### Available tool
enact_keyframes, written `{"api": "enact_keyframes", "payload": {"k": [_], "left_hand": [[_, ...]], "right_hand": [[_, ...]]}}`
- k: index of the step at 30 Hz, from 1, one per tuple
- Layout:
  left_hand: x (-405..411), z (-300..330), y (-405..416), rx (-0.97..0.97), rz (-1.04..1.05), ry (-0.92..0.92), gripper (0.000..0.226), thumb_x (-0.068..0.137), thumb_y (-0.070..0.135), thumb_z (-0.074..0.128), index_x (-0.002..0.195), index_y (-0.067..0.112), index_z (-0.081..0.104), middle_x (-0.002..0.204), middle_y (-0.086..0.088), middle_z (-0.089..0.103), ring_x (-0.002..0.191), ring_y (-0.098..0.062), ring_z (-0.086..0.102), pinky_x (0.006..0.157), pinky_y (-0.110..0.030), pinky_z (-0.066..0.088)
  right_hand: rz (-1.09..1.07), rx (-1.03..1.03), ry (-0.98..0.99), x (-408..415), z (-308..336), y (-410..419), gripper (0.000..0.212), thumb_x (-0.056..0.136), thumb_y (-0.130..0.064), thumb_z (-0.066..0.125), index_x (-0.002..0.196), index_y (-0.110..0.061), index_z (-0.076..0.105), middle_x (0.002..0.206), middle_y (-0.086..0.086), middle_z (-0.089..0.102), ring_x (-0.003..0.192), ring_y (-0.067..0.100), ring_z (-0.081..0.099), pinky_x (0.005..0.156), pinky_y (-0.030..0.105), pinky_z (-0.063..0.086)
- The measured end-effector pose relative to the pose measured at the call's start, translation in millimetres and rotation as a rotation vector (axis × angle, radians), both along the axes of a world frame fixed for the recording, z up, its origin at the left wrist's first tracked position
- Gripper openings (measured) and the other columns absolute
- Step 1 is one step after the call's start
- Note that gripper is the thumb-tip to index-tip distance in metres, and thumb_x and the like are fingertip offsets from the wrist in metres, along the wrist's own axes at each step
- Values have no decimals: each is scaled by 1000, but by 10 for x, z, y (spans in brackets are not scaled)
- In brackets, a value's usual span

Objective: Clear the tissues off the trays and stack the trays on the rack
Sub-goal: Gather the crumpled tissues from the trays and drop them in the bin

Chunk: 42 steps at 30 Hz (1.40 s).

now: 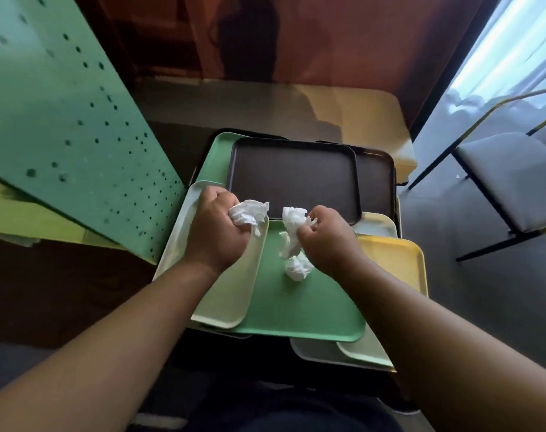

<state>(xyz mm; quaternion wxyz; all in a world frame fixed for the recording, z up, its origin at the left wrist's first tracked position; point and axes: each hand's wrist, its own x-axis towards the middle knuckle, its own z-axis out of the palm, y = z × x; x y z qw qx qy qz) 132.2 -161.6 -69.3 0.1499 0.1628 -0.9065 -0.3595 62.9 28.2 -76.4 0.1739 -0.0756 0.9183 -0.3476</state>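
Note:
Several trays lie overlapped on a small table below me. My left hand (217, 227) is shut on a crumpled white tissue (249, 213) above a pale cream tray (231, 294). My right hand (326, 238) grips a second white tissue (293, 226) that hangs down over the green tray (296, 310). Another crumpled tissue (298, 268) lies on the green tray just under that hand. A dark brown tray (293, 179) sits behind both hands, bare. A yellow tray (393, 260) pokes out at the right.
A green perforated panel (62, 120) leans at the left, over a yellow-green surface (31, 219). A grey-seated chair (511, 179) with a black frame stands at the right. More pale trays (352, 353) stick out below the green one. A cream tabletop (374, 126) lies behind.

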Motion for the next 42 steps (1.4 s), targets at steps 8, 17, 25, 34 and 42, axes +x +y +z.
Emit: {"api": "enact_keyframes", "payload": {"k": [8, 17, 25, 34, 42], "left_hand": [[432, -219, -536, -87, 60, -189, 16, 75, 5, 69, 80, 9, 54, 95, -10, 53, 76, -30, 53, 62, -31, 38], [327, -458, -553, -162, -96, -528, 55, 86, 23, 64, 140, 25, 55, 146, -7, 46, 127, -32, 42, 105, -43, 43], [355, -283, -663, -167, 54, -301, 21, 86, 27, 65, 98, 11, 57, 99, -9, 52, 75, -28, 47, 62, -34, 37], [981, -28, -874, -86, 115, -378, 23, 86, 31, 67, 96, 22, 49, 96, -4, 51, 71, -34, 55, 57, -38, 49], [1175, -279, -809, -143, -17, -672, 50, 82, 36, 74, 123, 22, 50, 124, -2, 42, 98, -31, 64, 74, -40, 54]], "right_hand": [[334, 630, -147, 136, -270, -334, 48, 91, -38, 53, 131, -12, 47, 128, 12, 54, 109, 32, 61, 85, 42, 53], [219, 322, 124, -30, 67, -828, 15, 89, -20, 52, 102, -14, 56, 107, 9, 59, 81, 28, 56, 69, 35, 48], [228, 154, 159, -10, 159, -1186, 10, 89, -22, 56, 97, -16, 55, 98, 3, 58, 81, 24, 54, 63, 33, 39], [453, 143, 88, 272, 57, -1590, 16, 88, -25, 58, 103, -20, 58, 98, -1, 59, 84, 23, 58, 70, 36, 51], [677, 216, 33, 552, -157, -1794, 29, 91, -27, 57, 119, -21, 56, 116, 2, 56, 92, 23, 55, 74, 33, 47]]}}
